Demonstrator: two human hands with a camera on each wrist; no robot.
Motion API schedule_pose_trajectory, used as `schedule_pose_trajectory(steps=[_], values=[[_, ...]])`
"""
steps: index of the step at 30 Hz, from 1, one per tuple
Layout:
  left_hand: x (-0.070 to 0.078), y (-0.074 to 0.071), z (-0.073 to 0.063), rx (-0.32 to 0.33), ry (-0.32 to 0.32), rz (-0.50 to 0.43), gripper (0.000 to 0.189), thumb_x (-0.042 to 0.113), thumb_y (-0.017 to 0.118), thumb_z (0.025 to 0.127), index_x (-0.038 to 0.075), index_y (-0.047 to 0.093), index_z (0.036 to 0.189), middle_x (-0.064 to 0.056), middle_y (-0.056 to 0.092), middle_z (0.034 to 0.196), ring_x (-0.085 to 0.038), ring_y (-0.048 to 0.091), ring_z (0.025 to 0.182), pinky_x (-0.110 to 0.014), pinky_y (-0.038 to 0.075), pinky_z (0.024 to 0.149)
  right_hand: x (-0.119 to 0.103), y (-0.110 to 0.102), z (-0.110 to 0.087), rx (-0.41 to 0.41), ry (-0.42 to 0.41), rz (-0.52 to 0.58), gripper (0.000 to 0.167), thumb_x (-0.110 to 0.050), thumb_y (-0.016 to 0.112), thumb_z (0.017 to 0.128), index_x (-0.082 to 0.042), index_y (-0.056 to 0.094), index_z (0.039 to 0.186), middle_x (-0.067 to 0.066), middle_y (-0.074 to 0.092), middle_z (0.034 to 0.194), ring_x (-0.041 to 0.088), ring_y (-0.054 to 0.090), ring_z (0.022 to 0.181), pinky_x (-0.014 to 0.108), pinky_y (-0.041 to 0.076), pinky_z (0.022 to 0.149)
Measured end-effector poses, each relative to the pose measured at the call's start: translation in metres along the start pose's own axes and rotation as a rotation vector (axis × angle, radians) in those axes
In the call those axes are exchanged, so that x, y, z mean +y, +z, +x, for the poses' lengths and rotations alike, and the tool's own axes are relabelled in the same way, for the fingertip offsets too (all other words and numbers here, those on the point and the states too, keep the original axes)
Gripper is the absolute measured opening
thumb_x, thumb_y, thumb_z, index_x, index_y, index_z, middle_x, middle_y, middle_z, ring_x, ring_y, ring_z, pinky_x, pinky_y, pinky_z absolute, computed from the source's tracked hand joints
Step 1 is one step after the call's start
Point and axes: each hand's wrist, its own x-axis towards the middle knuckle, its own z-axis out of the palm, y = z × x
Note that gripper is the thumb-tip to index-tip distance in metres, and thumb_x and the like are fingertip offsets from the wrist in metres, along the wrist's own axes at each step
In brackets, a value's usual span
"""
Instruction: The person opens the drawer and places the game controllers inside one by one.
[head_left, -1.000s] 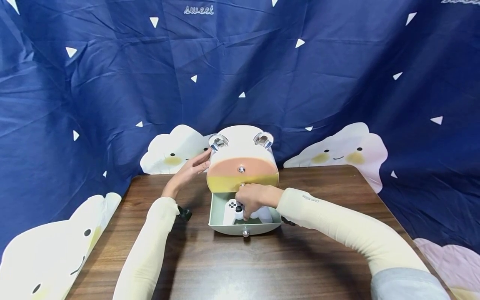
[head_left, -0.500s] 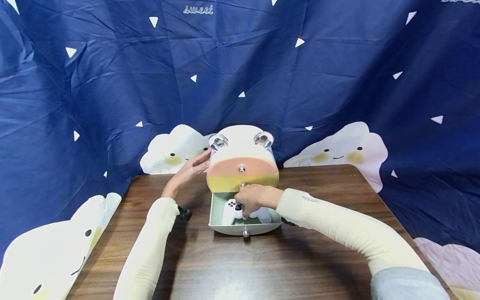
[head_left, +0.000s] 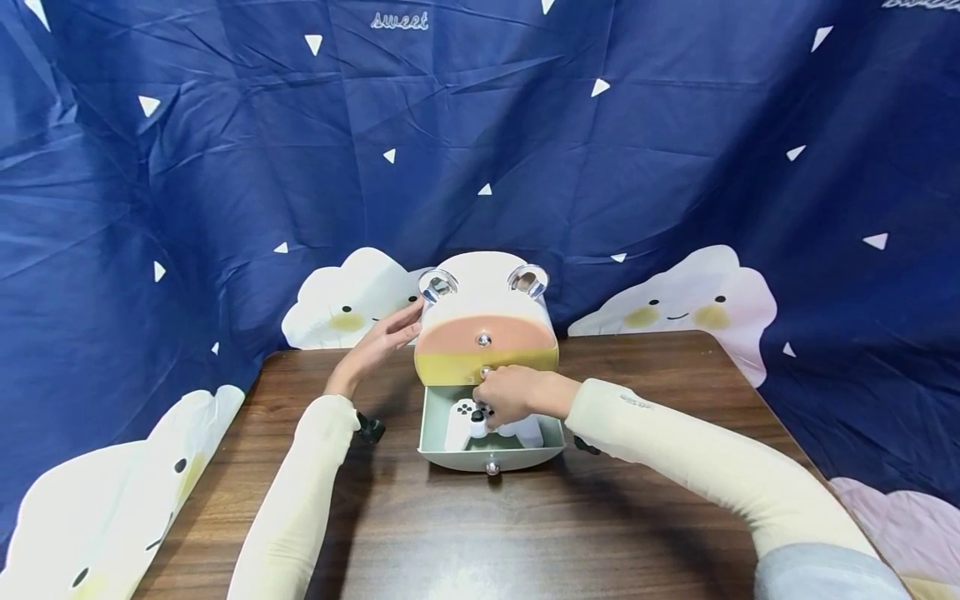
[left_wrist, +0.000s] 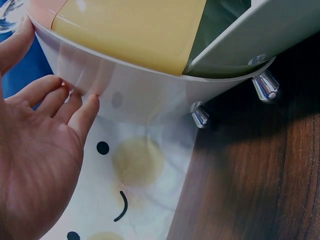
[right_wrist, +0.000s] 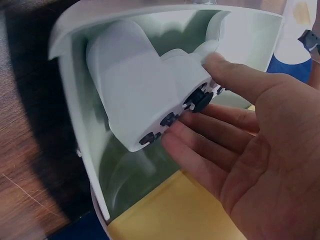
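Observation:
A white game controller lies in the pulled-out pale green bottom drawer of a small white cabinet. My right hand reaches in from above and pinches the controller's middle; in the right wrist view the thumb is on one side of the controller and the fingers on the side with black buttons and sticks. My left hand rests its nearly straight fingertips against the cabinet's left side. Above the green drawer, the orange drawer and the yellow drawer are closed.
Two chrome ring ornaments sit on the cabinet, one the left ring. The cabinet stands near the back of a brown wooden table on small chrome feet. A blue curtain printed with clouds hangs behind.
My right thumb has drawn up from the controller's front, and the right hand and forearm have shifted slightly to the right. My left hand stays against the cabinet.

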Motion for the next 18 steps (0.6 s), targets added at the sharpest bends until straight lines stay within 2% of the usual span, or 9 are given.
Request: schedule_pose_trajectory(steps=[6, 11, 18], values=[[0.0, 0.0, 0.001, -0.008, -0.001, -0.009, 0.066, 0.026, 0.053, 0.112, 0.013, 0.024, 0.171, -0.006, 0.021, 0.179, -0.023, 0.017, 0.167, -0.049, 0.02, 0.135, 0.007, -0.002, -0.014, 0.159, -0.074, -0.05, 0.018, -0.035, 0.083, 0.09, -0.02, 0.074, 0.087, -0.003, 0.072, 0.087, 0.019, 0.069, 0.072, 0.04, 0.06, 0.065], [0.001, 0.0, 0.001, -0.002, -0.002, -0.016, 0.066, 0.025, 0.053, 0.112, 0.013, 0.024, 0.171, -0.006, 0.02, 0.179, -0.024, 0.017, 0.167, -0.05, 0.02, 0.135, 0.011, -0.005, -0.024, 0.253, -0.103, 0.011, 0.017, -0.029, 0.082, 0.092, -0.022, 0.072, 0.081, -0.008, 0.066, 0.075, 0.012, 0.058, 0.061, 0.035, 0.052, 0.056], [0.0, 0.0, 0.002, 0.002, -0.007, -0.011, 0.066, 0.025, 0.052, 0.112, 0.013, 0.024, 0.171, -0.007, 0.021, 0.179, -0.024, 0.017, 0.167, -0.05, 0.021, 0.135, 0.01, -0.005, -0.039, 0.324, -0.091, 0.086, 0.02, -0.025, 0.079, 0.095, -0.025, 0.072, 0.076, -0.015, 0.056, 0.064, 0.005, 0.048, 0.058, 0.027, 0.041, 0.052]])
